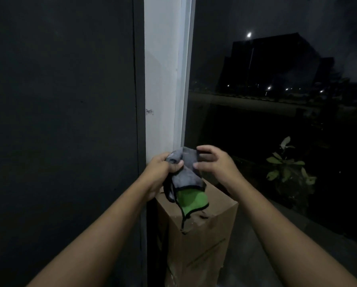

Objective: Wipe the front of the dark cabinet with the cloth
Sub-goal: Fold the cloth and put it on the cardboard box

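The dark cabinet [61,121] fills the left half of the view, its flat front facing me. A grey cloth [187,175] with a green side and black edging hangs in front of the cabinet's right edge. My left hand [163,168] grips the cloth's upper left part with curled fingers. My right hand [214,162] is at the cloth's upper right corner, fingers loosely curved beside it; whether thumb and fingers pinch the fabric I cannot tell.
A white wall strip [163,79] stands right of the cabinet. Beyond it a large window [277,90] shows night outside. A cardboard box [198,235] stands on the floor below the cloth. A leafy plant [285,164] is at the right.
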Available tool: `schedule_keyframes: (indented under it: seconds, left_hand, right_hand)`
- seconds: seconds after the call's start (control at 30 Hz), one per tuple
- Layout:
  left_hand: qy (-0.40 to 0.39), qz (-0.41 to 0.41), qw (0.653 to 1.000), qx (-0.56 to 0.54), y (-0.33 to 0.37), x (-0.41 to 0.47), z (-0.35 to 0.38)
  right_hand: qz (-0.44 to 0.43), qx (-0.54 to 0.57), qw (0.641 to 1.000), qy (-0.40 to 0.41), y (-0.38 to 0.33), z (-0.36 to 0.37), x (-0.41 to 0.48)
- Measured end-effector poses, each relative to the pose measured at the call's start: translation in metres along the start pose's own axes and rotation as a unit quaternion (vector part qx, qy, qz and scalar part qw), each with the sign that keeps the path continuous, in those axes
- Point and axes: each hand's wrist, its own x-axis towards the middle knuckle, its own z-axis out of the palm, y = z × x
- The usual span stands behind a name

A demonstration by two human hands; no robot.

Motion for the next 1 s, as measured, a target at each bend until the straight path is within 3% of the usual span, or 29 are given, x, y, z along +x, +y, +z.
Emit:
schedule_keyframes:
  seconds: [0.1,0.2,0.43,0.5,0.6,0.67,0.77,0.9,1.0]
  left_hand:
    - [-0.03,-0.02,0.999,-0.026,0.001,0.009,0.003]
    - [-0.015,-0.026,0.996,-0.086,0.002,0.022,0.01]
    - [0.088,0.007,0.996,0.014,-0.019,0.06,0.021]
    - [0.071,0.007,0.997,0.032,-0.029,0.072,0.026]
    - [-0.077,-0.021,0.99,0.115,-0.045,0.084,0.023]
    - [-0.121,-0.036,0.96,0.25,-0.055,0.09,0.024]
    - [-0.019,-0.016,0.888,0.46,-0.077,0.105,0.033]
    - [0.024,-0.003,0.88,0.475,-0.106,0.129,0.035]
    - [0.059,-0.014,0.845,0.531,-0.117,0.143,0.037]
  right_hand:
    - [0.042,0.123,0.985,-0.114,0.019,-0.005,0.002]
    - [0.027,0.262,0.951,-0.16,0.034,-0.01,0.003]
    - [0.03,0.255,0.955,-0.146,0.064,-0.02,0.038]
    - [0.024,0.254,0.958,-0.129,0.069,-0.022,0.05]
    - [0.058,0.224,0.968,-0.095,0.085,-0.027,0.07]
    - [0.087,0.224,0.964,-0.113,0.099,-0.031,0.081]
    - [0.121,0.204,0.955,-0.18,0.121,-0.04,0.096]
    - [0.115,-0.013,0.972,-0.206,0.142,-0.047,0.119]
    - [0.074,-0.143,0.97,-0.179,0.153,-0.047,0.131]
